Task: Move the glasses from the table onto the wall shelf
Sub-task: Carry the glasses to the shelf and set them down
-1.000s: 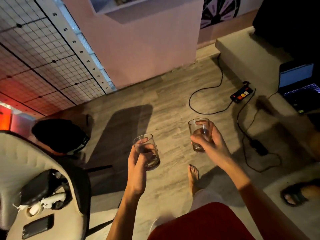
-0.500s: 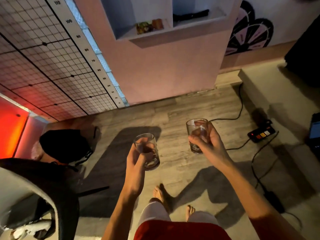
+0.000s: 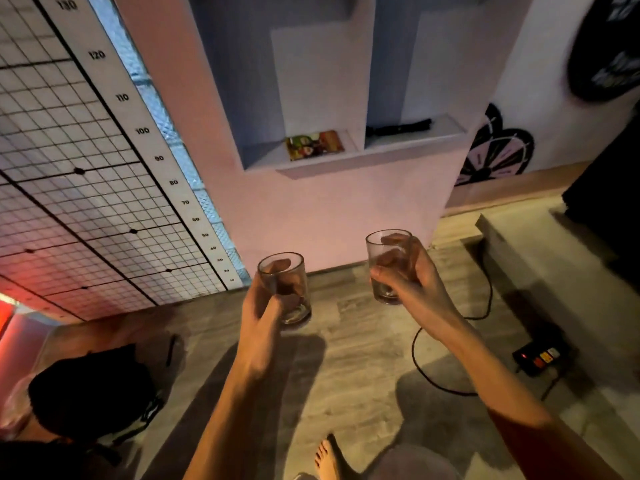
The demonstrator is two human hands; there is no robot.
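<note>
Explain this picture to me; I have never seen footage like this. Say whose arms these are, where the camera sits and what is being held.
There is no machine here. The camera is worn on a person's head and looks forward and down, so the two arms are that person's own. Each hand grips a clear drinking glass: the left hand the left glass, the right hand the right glass. Both glasses are roughly upright, held in the air above a wooden floor. Ahead is the wall shelf, a recess with two compartments: a colourful packet lies in the left one, a dark object in the right. On the floor lie a black cable and a power strip. A bare foot shows at the bottom.
</note>
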